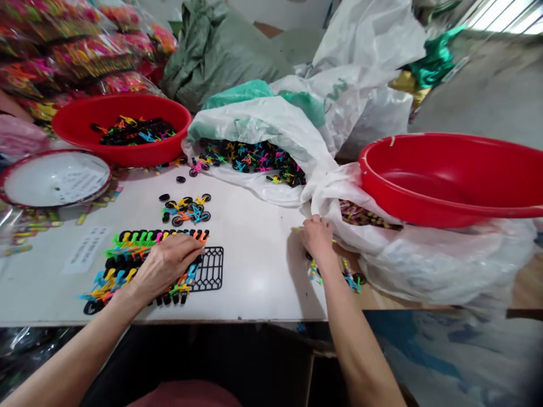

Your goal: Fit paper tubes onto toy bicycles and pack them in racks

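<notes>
Rows of small colourful toy bikes (131, 237) stand close together at the left of the white table. Over their right end lies my left hand (172, 260), fingers bent together at the bikes; what they pinch is hidden. A black plastic grid (212, 268) sticks out to the right, beside the fingertips. My right hand (317, 234) is at the edge of the white plastic bag, its fingers drawn together around something too small to make out. Below and beside it, a few bikes (354, 280) lie partly behind the forearm. A loose pile of bikes (189, 210) sits behind the rows.
A red basin (123, 152) with black parts and an enamel dish (55, 178) stand at the left. An open white bag (258, 186) of bikes lies at the back. Another red basin (449, 181) rests on bags at the right. A paper slip (87, 249) lies left.
</notes>
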